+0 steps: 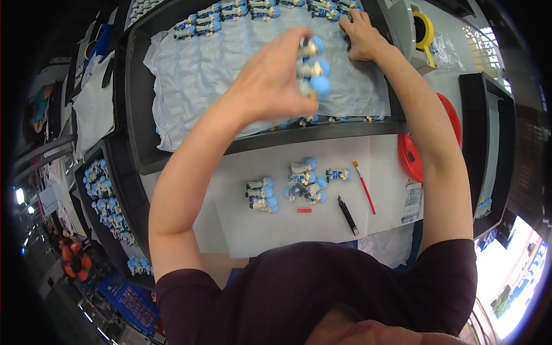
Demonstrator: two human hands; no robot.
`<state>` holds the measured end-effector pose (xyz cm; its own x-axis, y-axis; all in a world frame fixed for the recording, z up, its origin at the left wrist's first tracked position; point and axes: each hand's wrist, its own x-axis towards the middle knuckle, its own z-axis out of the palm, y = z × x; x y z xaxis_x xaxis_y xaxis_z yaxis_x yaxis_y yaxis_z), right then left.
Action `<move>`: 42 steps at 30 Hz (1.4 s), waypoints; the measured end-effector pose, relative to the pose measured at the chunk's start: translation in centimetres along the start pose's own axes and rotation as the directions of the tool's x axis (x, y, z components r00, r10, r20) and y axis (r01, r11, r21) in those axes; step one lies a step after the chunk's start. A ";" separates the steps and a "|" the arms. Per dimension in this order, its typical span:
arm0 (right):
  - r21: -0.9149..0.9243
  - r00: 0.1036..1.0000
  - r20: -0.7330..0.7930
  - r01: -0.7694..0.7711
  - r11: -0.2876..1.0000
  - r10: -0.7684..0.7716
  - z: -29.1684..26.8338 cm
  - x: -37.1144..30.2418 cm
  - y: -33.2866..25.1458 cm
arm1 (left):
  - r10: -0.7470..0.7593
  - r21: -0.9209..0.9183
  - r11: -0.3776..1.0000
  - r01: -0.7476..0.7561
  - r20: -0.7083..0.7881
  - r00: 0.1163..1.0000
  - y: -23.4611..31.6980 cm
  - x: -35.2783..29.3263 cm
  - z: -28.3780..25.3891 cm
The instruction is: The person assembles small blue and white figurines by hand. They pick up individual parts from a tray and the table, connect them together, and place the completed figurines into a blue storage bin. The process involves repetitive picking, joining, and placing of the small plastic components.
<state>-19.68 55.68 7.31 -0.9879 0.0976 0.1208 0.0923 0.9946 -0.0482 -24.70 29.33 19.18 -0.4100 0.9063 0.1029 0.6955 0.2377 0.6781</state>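
Observation:
My left hand (pixel 261 80) is raised over the tray, closed around a short row of small blue-haired figurines (pixel 316 69), slightly blurred. At the tray's far right corner, my right hand (pixel 365 37) reaches down with curled fingers. Dark parts like the figurines' lower bodies show between its thumb and fingers; the rest is hidden. White wrinkled sheeting (pixel 213 83) lines the black tray (pixel 276 138). Rows of figurines (pixel 233 11) lie along its far side, and a few more (pixel 309 120) show at the near edge. On the table in front lie several loose figurines (pixel 307 181).
White paper (pixel 241 230) bears a black pen (pixel 348 215), a red brush (pixel 364 187) and a small red strip (pixel 304 210). To the right are a red round object (pixel 409 158), a tape dispenser with yellow tape (pixel 424 31) and another black tray (pixel 489 144). Figurines (pixel 109 201) fill a left tray.

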 end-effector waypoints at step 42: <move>0.512 0.879 0.290 0.191 0.838 -0.378 -8.2 -19.9 -19.0 | 0.022 0.010 1.000 -0.022 -0.051 0.998 -0.9 -8.3 -1.5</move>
<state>-0.77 35.17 13.96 -0.9397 -0.3006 -0.1631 -0.1755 0.8331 -0.5245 -22.80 21.07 18.87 -0.4241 0.8923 0.1550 0.7103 0.2215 0.6682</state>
